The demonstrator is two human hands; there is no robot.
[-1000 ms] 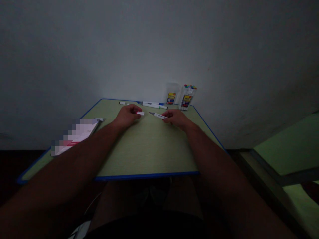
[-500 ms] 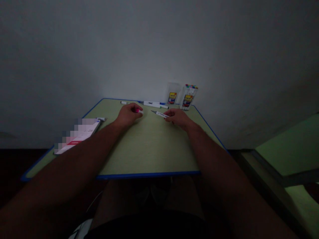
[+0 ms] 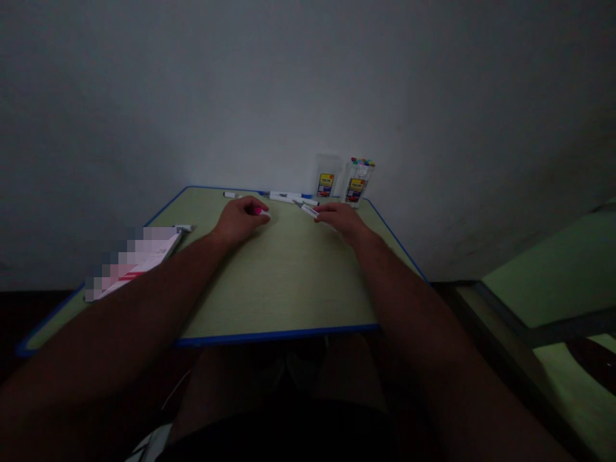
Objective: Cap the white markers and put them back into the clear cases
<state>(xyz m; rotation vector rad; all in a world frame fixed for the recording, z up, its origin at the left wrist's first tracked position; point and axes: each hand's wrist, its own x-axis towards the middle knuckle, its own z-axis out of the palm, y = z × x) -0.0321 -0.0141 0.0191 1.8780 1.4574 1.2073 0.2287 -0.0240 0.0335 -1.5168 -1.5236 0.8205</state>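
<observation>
Dim light leaves the wall grey and darker toward the corners, the space beneath the table nearly black, and print on the held marker illegible, while pixelation masks part of the white printed item.

I see the marker in my right hand angled more steeply toward the wall than before, its tip farther from my left hand's cap, whose pink end has turned into view.

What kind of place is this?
Perhaps a desk corner in somebody's home: a pale green table with blue edging stands by a plain grey wall, holding a clear plastic box packed with colourful-ended markers.
</observation>
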